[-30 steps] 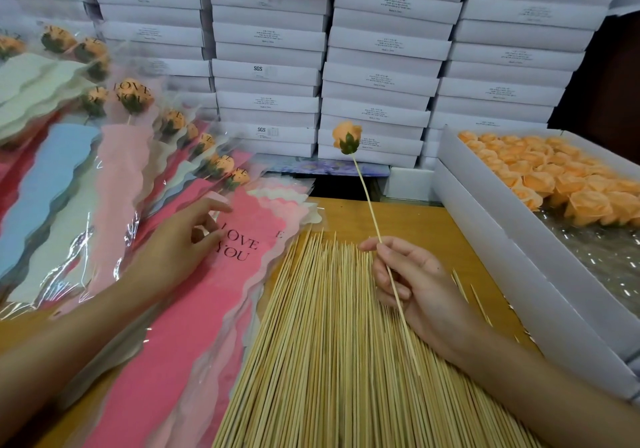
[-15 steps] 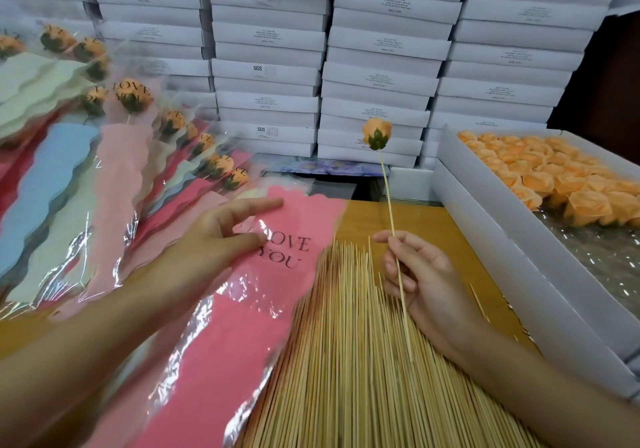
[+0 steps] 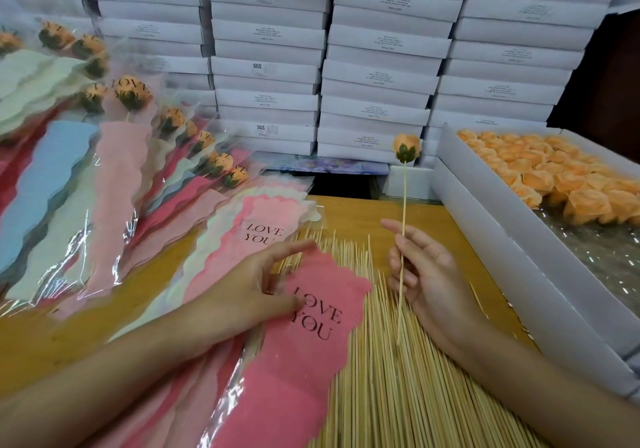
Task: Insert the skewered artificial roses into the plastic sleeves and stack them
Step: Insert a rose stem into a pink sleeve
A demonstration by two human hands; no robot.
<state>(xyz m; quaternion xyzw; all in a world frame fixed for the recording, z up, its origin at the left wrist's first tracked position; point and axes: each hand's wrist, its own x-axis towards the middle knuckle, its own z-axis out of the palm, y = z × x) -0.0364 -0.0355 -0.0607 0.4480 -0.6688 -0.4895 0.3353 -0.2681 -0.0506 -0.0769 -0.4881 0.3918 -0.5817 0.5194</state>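
Observation:
My right hand [image 3: 427,276] pinches the bamboo stick of an orange skewered rose [image 3: 406,147], which stands upright over the pile of bare skewers [image 3: 391,385]. My left hand [image 3: 254,284] grips the top of a pink plastic sleeve [image 3: 301,361] printed "LOVE YOU", thumb on its front, lying across the left part of the skewers. More empty sleeves [image 3: 266,219] lie just behind it. A slanted stack of sleeved roses [image 3: 114,170] fills the left side.
A white open box of orange rose heads [image 3: 554,177] stands at the right, its wall [image 3: 491,239] close to my right hand. Stacked white boxes [image 3: 377,66] form a wall at the back. The wooden table [image 3: 349,212] shows between sleeves and box.
My left hand pulled one pink sleeve off the pile and dragged it toward me and rightward onto the skewers. My right hand shifted the rose rightward and more upright.

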